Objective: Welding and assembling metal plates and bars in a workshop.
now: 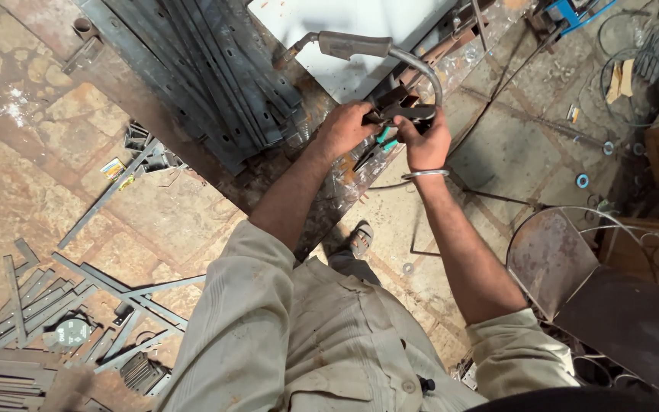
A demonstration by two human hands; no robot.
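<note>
Gripping green-handled pliers [379, 145] together, the left hand [345, 128] and right hand [425, 141] close around them near the torch [352, 46] beside stacked steel strips [215, 69].

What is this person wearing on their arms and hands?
Both hands are bare, no gloves. The left hand has nothing on its wrist; the right hand has a plain silver metal bangle. Both beige shirt sleeves are rolled to about the elbow, dusty and stained.
</note>
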